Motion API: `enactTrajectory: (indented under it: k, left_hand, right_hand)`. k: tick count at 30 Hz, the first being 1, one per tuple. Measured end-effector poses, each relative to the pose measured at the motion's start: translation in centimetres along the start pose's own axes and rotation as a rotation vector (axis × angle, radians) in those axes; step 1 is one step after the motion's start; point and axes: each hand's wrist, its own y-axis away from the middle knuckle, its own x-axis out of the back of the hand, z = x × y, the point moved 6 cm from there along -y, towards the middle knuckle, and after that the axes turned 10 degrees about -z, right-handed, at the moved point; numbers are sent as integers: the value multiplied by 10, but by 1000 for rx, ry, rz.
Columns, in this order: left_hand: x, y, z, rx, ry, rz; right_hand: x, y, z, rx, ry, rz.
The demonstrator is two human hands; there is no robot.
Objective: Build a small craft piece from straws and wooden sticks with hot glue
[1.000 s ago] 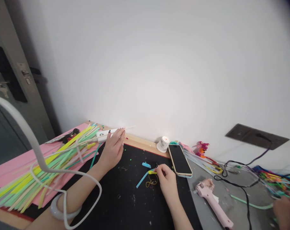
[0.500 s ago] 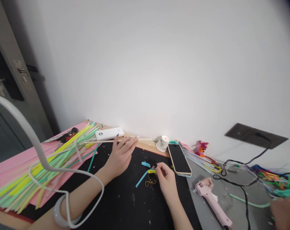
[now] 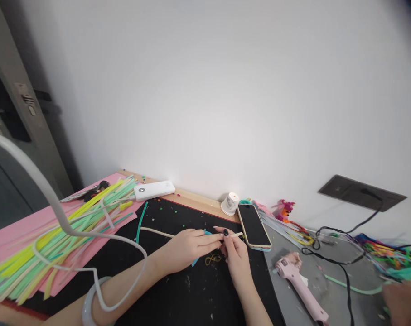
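Over the black mat (image 3: 157, 294) both of my hands meet at one cream pipe cleaner (image 3: 156, 232). My left hand (image 3: 186, 249) has its fingers together along the strip, whose long end trails out to the left. Finger and thumb of my right hand (image 3: 235, 256) pinch it near the short end, which sticks out to the right. A blue pipe cleaner (image 3: 195, 261) lies partly hidden under my left fingers. Below the fingertips is a loose tangle of thin brownish-yellow thread (image 3: 213, 259). The small yellow piece seen earlier is hidden.
Many pastel pipe cleaners (image 3: 86, 231) lie on pink sheets at left, near a white device (image 3: 154, 190). A white cable (image 3: 60, 208) loops across my left forearm. At right are a phone (image 3: 254, 225), paper cup (image 3: 230, 203), pink glue gun (image 3: 302, 290) and another person's hand (image 3: 402, 303).
My left hand has moved right and down from the pile side, bringing the cream pipe cleaner to my right hand. My right fingers now pinch it, covering the small yellow piece.
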Motion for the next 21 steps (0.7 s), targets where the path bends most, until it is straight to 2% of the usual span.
enactTrajectory:
  k: [3, 7, 10, 13, 17, 19, 21]
  left_hand:
    - [-2, 1, -6, 46, 71, 12]
    - [-4, 7, -28, 232, 154, 39]
    - [-9, 11, -44, 349, 190, 12]
    - [-12, 12, -49, 360, 219, -7]
    - [-14, 10, -44, 324, 291, 12]
    - [-14, 9, -42, 307, 318, 21]
    - [-13, 9, -42, 302, 357, 28]
  right_hand:
    - [10, 0, 3, -1, -51, 128]
    - [31, 3, 10, -20, -157, 358]
    - [38, 3, 12, -16, -306, 422]
    - [29, -1, 10, -13, -422, 276]
    - [5, -5, 8, -64, -393, 28]
    - [-2, -5, 8, -77, -373, -31]
    - [-2, -5, 8, -77, -393, -34]
